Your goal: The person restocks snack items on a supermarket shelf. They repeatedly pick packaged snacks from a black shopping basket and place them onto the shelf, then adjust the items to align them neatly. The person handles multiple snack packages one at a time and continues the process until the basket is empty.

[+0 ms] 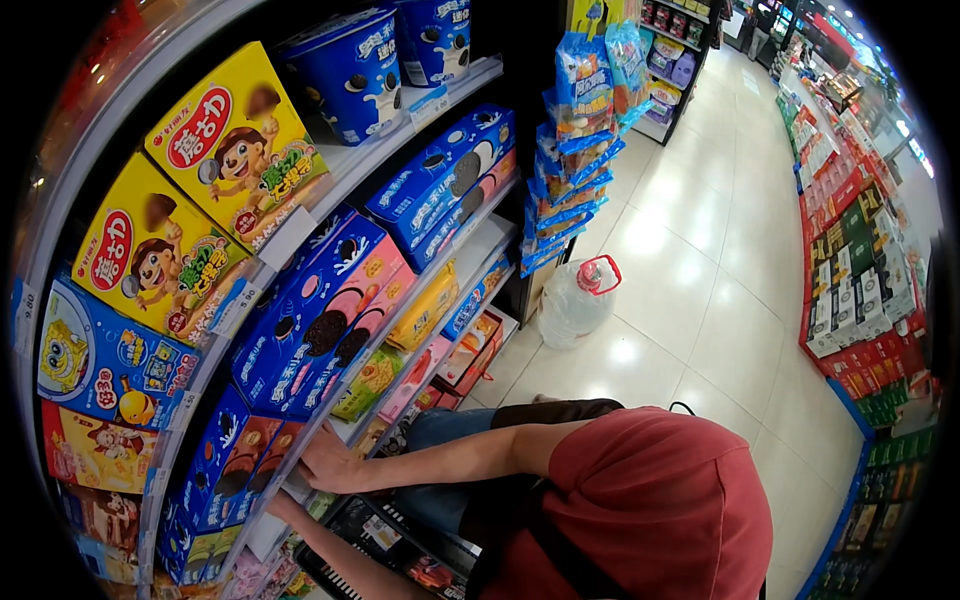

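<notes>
My right hand (334,462) reaches in at a lower shelf, just past the price rail. The rail and the boxes hide its fingertips, so what it touches cannot be made out. Below it my left hand (282,508) goes in at the same shelving, mostly hidden behind the edge. Nearest to both hands are blue cookie boxes (222,460) and a green snack packet (370,384). Under my forearms is a black shopping basket (388,532) with packaged goods in it.
Yellow snack boxes (240,150) and blue tubs (345,80) fill the upper shelf. Blue snack bags (585,90) hang at the shelf end. A clear plastic jug (577,305) with a red handle stands on the tiled floor (690,270). Stacked boxes (865,270) line the right side.
</notes>
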Motion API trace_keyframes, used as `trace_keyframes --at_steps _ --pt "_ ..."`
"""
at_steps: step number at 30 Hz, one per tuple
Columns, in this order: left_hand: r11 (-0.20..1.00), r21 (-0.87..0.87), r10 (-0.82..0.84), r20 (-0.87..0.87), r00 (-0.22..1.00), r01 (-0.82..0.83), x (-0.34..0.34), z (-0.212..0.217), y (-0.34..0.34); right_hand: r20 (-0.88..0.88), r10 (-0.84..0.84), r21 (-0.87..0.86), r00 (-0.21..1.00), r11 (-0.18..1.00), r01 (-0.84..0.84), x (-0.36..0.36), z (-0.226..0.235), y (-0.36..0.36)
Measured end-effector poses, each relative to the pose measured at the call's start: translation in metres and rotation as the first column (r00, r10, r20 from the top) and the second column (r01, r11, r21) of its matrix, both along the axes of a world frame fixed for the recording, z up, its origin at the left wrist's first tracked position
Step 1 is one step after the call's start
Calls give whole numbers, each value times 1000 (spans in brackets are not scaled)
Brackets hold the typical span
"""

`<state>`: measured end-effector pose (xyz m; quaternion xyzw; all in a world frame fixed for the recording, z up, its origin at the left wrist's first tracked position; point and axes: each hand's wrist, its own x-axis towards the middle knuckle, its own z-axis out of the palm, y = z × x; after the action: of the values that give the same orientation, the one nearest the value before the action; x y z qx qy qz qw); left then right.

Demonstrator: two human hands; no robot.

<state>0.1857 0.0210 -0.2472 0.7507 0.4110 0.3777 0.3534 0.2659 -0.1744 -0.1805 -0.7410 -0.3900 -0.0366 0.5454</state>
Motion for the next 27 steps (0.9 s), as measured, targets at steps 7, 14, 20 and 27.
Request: trace_keyframes --at_steps 7,14,20,27 --pt "1000 -4 2 2 1000 -2 5 -2 -2 39 -61 89 997 994 57 3 0 1" --pt "1000 -11 6 -9 1000 -6 10 -5 -6 -84 45 127 995 991 -35 10 6 -6" --pt "1000 -16 0 -25 1000 0 12 -7 -8 -70 -14 130 997 991 23 13 3 -4" --pt "999 -22 37 -13 999 -37 2 -18 -6 -136 120 175 983 980 -95 11 -6 -4"
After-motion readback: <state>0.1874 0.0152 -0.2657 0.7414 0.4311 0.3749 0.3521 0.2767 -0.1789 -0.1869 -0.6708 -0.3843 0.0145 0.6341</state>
